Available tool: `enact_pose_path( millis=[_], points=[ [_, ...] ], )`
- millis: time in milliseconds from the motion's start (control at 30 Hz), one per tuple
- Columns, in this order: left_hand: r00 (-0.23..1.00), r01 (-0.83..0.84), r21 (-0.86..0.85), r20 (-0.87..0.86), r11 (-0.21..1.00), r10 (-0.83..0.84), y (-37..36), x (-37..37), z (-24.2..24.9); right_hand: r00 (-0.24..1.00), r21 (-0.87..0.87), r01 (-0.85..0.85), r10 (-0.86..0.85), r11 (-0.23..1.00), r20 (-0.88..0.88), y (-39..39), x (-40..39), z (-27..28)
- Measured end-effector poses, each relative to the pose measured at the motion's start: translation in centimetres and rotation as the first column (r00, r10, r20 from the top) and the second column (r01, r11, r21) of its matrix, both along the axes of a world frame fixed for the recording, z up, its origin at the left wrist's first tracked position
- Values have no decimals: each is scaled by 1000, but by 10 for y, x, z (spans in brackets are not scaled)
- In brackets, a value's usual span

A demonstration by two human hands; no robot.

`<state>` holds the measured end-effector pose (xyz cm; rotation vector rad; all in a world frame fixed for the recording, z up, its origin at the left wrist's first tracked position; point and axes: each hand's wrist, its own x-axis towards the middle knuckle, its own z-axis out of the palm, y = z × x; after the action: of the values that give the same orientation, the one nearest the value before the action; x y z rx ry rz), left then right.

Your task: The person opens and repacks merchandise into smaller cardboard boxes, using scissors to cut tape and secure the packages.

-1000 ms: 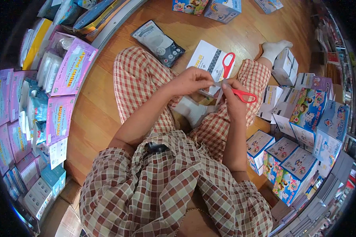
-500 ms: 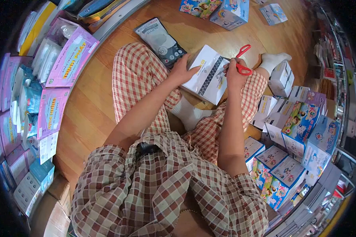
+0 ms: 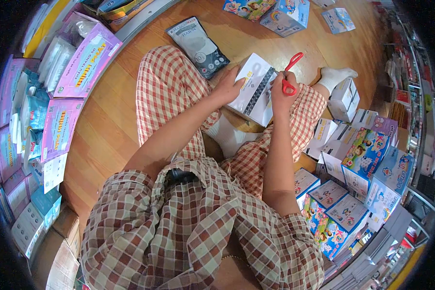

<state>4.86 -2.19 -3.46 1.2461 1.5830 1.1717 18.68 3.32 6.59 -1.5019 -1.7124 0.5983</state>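
A white box (image 3: 248, 96) with a dark patterned band across its top lies tilted between my bent legs. Gripping its left edge is my left hand (image 3: 228, 87), thumb over the top face and fingers down the side. My right hand (image 3: 284, 95) is closed around red-handled scissors (image 3: 289, 87) at the box's right end. The scissors' blades are hidden by the hand and cannot be made out. Just beyond my left hand, a dark packet of masks (image 3: 198, 47) rests on the floor beside my knee.
Pink mask boxes (image 3: 89, 60) line shelves on the left. Stacked colourful boxes (image 3: 367, 154) crowd the right side. Another white box (image 3: 343, 100) stands by my socked foot (image 3: 336, 77). More blue boxes (image 3: 286, 18) sit farther ahead on the wooden floor (image 3: 99, 159).
My right hand has turned and shifted slightly left against the box, and the scissors' handles have moved with it. My left hand stays on the box edge.
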Motion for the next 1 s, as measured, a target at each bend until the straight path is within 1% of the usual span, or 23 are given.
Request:
enact_pose_path(
  millis=[67,133,167,200,233,267,333,400,467,567,633,700,733,767,800,833,867,933,967,1000],
  points=[
    [1000,-3,-11,-15,1000,3,-3,1,7,1000,16,-9,9,1000,12,-2,2,-3],
    [999,-2,-63,35,998,4,-5,2,11,999,43,-13,11,999,39,-6,1,-2],
    [999,0,-61,36,998,2,-5,3,9,998,70,-18,13,997,67,-7,-1,0],
    [999,-13,-22,29,1000,13,-4,4,5,998,73,-18,13,997,68,-7,0,-1],
    [999,-26,17,24,1000,26,-4,3,5,995,63,-5,-2,998,101,-8,-1,-3],
    [999,-29,18,25,999,28,-3,3,5,991,53,7,-14,999,134,-8,-1,-4],
    [999,15,-23,52,1000,-14,-3,1,4,987,36,3,-9,999,159,-11,-1,-4],
    [1000,-1,-19,32,1000,1,-3,2,3,983,21,0,-4,1000,184,-18,-2,-2],
    [1000,-17,-13,12,1000,17,-2,3,1,966,-51,-29,41,998,254,-33,-5,2],
    [999,-32,-9,34,999,32,-4,3,4,970,-23,-62,66,998,235,-65,-4,-15],
    [999,-19,-58,44,998,22,-10,7,12,974,-15,-78,79,997,212,-78,-2,-15],
    [999,-18,-87,41,996,22,-15,12,15,983,22,3,-7,1000,185,-90,0,-12],
    [999,-8,-102,37,995,12,-15,14,15,983,19,4,-8,1000,182,-94,0,-10],
    [998,-31,-66,45,997,34,-14,16,11,986,7,-3,2,1000,167,-98,0,-6],
    [999,-26,-65,46,998,29,-14,18,9,988,-3,-10,10,1000,154,-101,1,-2],
    [998,-37,-68,49,997,41,-14,19,10,978,-21,-18,22,1000,207,-105,3,1],
    [997,-48,-69,52,996,52,-13,21,12,978,-18,-13,16,1000,209,-111,5,0],
    [997,-72,-40,38,997,73,-13,23,14,940,16,-43,35,999,340,-127,9,-4],
    [995,-99,-17,21,995,99,-14,25,14,946,-59,-2,21,998,323,-135,9,-2],
    [995,-95,-18,21,995,96,-13,26,14,946,-60,2,17,998,324,-141,10,-2]
  ],
)
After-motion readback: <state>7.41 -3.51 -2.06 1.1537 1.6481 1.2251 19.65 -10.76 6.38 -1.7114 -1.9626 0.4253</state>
